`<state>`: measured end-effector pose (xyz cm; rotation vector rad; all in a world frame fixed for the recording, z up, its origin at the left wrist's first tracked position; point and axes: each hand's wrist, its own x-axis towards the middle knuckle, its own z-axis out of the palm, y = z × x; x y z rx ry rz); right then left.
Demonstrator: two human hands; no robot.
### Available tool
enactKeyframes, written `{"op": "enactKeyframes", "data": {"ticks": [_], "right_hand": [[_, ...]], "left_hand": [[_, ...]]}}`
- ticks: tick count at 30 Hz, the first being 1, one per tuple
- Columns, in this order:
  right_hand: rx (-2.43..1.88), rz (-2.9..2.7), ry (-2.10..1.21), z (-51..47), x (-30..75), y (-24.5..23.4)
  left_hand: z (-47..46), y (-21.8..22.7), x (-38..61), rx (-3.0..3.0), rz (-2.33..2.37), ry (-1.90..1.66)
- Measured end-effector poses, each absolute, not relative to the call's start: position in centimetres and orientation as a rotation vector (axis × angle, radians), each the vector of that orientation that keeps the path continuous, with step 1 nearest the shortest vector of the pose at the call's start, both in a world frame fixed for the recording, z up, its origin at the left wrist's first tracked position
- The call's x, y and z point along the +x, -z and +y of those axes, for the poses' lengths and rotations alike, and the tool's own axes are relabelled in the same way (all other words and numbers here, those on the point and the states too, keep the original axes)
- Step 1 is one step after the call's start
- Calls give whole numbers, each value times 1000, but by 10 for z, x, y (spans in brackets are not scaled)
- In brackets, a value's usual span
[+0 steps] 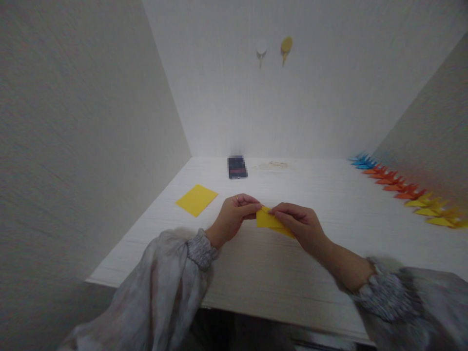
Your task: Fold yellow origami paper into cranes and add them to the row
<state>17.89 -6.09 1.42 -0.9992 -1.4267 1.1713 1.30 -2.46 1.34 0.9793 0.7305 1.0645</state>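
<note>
Both my hands hold a folded piece of yellow paper (268, 220) just above the white table (256, 273). My left hand (234, 214) pinches its left corner with thumb and fingers closed. My right hand (302, 224) grips the right side, fingers curled over the top edge. A ring shows on my left hand. Grey sleeves cover both my wrists.
A flat yellow paper square (196, 199) lies to the left. A dark phone (237, 167) rests at the back near the wall. A row of folded paper shapes, blue (361, 162), orange (391, 181) and yellow (437, 213), lines the right wall. Two round hooks (273, 48) hang on the back wall.
</note>
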Motion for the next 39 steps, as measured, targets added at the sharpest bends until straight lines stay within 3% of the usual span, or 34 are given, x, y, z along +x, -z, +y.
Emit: {"op": "enactKeyframes", "data": {"ticks": [13, 39], "right_hand": [[-895, -1261, -1244, -57, 174, -12], [-971, -1235, -1437, -52, 178, -12]], "left_hand": [[-23, -12, 12, 1046, 758, -1158], [-28, -16, 12, 1216, 745, -938]]}}
